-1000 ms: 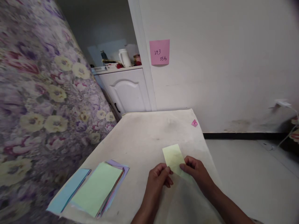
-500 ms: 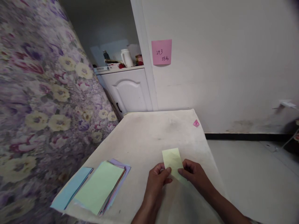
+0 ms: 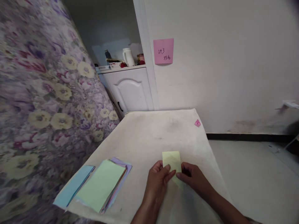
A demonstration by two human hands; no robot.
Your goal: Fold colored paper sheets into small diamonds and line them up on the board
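Observation:
A small pale yellow sheet of paper (image 3: 172, 158) is held up over the near part of the cloth-covered table (image 3: 149, 130). My left hand (image 3: 159, 177) pinches its left side, the thumb on the front face and a finger lying across the paper's lower part. At the lower right edge, my right hand (image 3: 190, 176) grips the same sheet between thumb and curled fingers. Faint creases show on the paper. Its lower end is partly hidden by the fingers.
A stack of coloured paper (image 3: 102, 183) and a blue paper pile (image 3: 74, 186) lie at the table's left. A small pink folded paper (image 3: 197, 123) sits near the far right corner. Behind are a wall with a pink note (image 3: 163, 51), a white cabinet (image 3: 133, 90) and a floral curtain (image 3: 53, 102).
The left hand's finger has moved across the front of the paper, and the sheet stands a little straighter. My right thumb has shifted slightly lower and left. The view has shifted slightly.

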